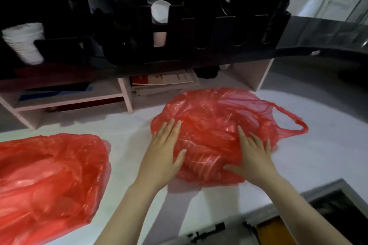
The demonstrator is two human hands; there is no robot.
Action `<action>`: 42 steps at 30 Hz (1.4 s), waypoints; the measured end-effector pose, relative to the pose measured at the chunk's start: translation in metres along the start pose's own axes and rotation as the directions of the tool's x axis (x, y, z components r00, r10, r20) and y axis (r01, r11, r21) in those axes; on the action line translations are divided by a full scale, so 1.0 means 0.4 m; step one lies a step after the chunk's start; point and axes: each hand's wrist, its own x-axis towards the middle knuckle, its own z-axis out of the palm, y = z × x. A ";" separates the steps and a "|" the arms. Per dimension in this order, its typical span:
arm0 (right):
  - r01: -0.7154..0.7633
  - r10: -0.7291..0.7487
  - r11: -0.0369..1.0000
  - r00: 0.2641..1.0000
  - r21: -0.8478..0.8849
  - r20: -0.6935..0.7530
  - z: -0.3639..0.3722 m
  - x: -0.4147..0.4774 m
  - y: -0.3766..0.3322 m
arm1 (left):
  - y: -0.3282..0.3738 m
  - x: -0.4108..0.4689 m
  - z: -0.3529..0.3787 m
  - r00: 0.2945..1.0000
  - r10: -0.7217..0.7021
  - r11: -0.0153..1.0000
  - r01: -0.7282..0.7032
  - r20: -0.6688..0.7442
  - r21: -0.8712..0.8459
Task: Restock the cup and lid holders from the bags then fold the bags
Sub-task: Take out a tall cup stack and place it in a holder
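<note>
1. Rested the left hand [165, 145] flat on the 9 o'clock edge of the red bag [215, 117], fingers straight and pointing to 12 o'clock; grip wide, curled round nothing.
2. Rested the right hand [253, 153] likewise on the bag's 5 o'clock part, fingers spread toward 11 o'clock; grip wide too, only pressing the plastic.
3. Found the bag lying crumpled and puffed on the white surface [129, 137], under both palms and reaching beyond them toward 12 o'clock.
4. Judged its long axis as running roughly from 9 to 3 o'clock, with the handle loop [294, 123] trailing out at 3 o'clock, nearer the right hand than the left.
5. Noted a second red bag [49, 175] at 8 o'clock, well apart from the left hand and touched by neither.
6. Noted the black holder [199, 32] at 12 o'clock with a white cup [159, 13] in one slot, and a white stack [23, 43] at 10 o'clock.
7. Read as flattening ahead of a fold, probably across the long axis; could not tell whether anything remained inside.
</note>
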 end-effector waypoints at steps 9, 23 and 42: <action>0.085 -0.076 0.987 0.995 0.135 -0.071 0.061 0.102 -0.028 | -0.019 0.014 0.111 0.971 -0.161 0.985 0.148 0.176 0.083; 0.770 -0.729 0.638 0.601 -0.007 -0.329 -0.038 0.094 0.129 | 0.142 0.049 0.244 0.842 -0.536 0.843 0.531 -0.057 -0.092; 0.553 -0.571 0.809 0.820 0.198 0.042 0.016 0.136 0.019 | 0.234 -0.062 0.173 0.589 -0.595 0.794 0.329 -0.547 -0.511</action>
